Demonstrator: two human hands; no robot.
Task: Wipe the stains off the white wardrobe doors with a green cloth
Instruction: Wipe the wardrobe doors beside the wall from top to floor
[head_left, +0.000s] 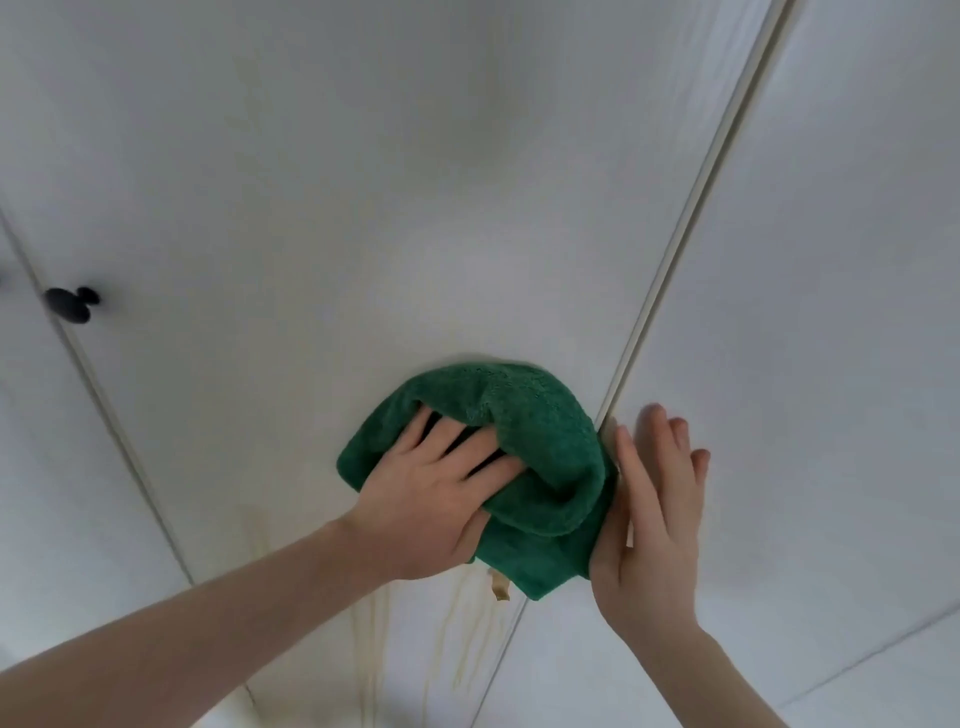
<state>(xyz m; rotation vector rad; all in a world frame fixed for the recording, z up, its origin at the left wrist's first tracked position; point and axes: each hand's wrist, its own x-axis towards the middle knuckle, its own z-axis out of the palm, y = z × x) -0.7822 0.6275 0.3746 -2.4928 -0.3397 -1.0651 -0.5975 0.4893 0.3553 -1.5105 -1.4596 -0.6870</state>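
Knob (70, 304), black, is sitting well out to the left of the left hand, on the middle door's left edge; nothing is touching it, not relevant to this pass.

Left hand (434, 501) is pressing the green cloth (535, 467) flat against the middle wardrobe door (311, 182); fingers are spread and straight, tucked under a folded-over flap of cloth rather than gripping it; spreading probably gives wider contact on the panel, and the flap is probably bunching from the rubbing.

Stains (374, 623): pale yellowish drip streaks are running down the door just below the left wrist and below the cloth; a small tan smudge or tag (500, 587) is showing at the cloth's lower edge, can't tell which; so the dirty zone is looking mostly untouched, work is sitting above it.

Seam (691, 234) between doors is running up just beyond the cloth's right edge.

Right hand (657, 499) is lying flat on the right door (831, 312), fingers straight and together, holding nothing; thumb side is touching the cloth's right edge; likely bracing the body and keeping that door from flexing or swinging while the left is pushing.
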